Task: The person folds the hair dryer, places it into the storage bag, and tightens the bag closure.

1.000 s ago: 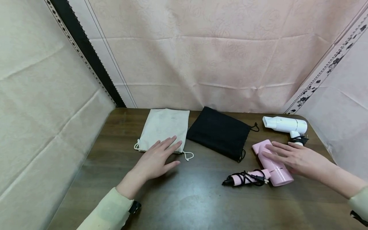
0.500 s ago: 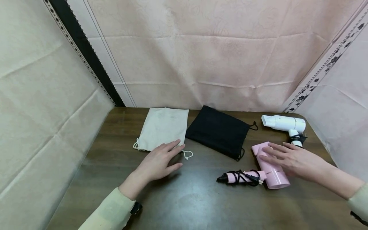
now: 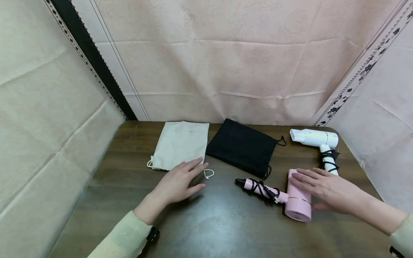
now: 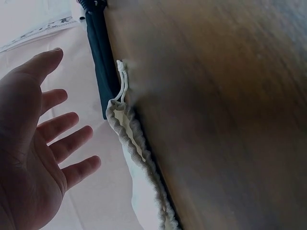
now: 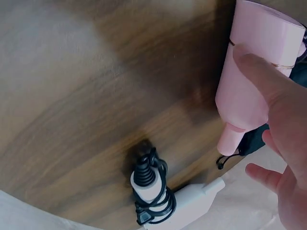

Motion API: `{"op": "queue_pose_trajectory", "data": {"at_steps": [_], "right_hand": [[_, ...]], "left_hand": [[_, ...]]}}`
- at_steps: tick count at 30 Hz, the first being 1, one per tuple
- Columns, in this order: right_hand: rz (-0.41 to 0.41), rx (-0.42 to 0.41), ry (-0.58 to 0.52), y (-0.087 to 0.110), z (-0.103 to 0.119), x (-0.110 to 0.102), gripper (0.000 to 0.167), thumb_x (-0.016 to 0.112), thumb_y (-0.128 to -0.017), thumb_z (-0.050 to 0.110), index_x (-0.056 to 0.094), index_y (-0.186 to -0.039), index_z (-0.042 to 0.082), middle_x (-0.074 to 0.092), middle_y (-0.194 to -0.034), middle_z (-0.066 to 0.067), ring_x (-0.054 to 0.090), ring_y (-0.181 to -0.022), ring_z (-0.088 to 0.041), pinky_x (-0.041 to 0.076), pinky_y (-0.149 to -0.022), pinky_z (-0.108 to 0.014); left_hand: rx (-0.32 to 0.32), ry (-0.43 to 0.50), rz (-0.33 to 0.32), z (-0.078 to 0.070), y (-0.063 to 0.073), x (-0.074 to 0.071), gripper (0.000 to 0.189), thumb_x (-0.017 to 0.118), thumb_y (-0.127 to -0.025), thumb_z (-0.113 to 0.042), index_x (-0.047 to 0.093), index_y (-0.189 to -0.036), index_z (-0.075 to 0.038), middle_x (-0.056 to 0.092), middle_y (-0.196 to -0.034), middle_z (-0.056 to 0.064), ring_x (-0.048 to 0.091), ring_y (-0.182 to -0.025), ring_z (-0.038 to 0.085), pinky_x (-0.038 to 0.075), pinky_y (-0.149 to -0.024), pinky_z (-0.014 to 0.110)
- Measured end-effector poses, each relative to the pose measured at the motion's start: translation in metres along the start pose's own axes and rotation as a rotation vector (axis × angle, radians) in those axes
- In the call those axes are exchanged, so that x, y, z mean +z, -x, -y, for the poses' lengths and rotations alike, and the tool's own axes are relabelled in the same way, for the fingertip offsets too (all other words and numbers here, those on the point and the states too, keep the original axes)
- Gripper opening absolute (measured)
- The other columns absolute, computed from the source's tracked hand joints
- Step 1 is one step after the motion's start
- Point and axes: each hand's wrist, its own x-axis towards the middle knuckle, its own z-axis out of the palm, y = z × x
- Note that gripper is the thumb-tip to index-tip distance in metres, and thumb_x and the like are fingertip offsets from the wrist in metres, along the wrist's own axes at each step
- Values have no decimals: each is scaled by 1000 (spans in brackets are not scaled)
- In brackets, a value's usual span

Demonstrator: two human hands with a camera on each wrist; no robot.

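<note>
A pink hair dryer lies on the table, its black cord wrapped round the handle, which points left and slightly away. Across its body my right hand rests with fairly straight fingers. The right wrist view shows the thumb along the dryer's side, near its thin metallic ring. Over the near edge of a white drawstring bag is my left hand, fingers spread and holding nothing. From the left wrist view, the bag's gathered mouth appears slightly parted, beyond the fingertips.
Beside the white bag lies a black drawstring bag. At the back right is a white hair dryer, black cord wound round its handle, close beyond my right hand. The wooden table is bounded by hanging cloths behind and at both sides.
The pink hair dryer has turned clockwise under my right hand: its handle swung away, its near end left. My left hand drew slightly nearer at first, then stayed put.
</note>
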Motion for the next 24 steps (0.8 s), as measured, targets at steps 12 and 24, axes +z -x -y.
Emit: {"op": "queue_pose_trajectory", "data": {"at_steps": [12,24], "right_hand": [[-102,-29,-65,-1,23,-11,109,83,-68,68,52,-157,12,67,-142,-13,0,-164,-10,-5,-131,-30],[-105,-54,-148,-11,35,-7,92,77,-81,72,60,-148,12,67,-142,-11,1,-163,-5,-6,-131,-31]], "left_hand": [[42,-23,-31,-1,-3,0,66,72,-102,-45,54,-158,-15,49,-163,15,52,-147,31,44,-118,55],[47,-33,2,-8,-11,4,67,70,-103,-47,53,-159,-14,48,-164,15,53,-145,32,43,-118,54]]}}
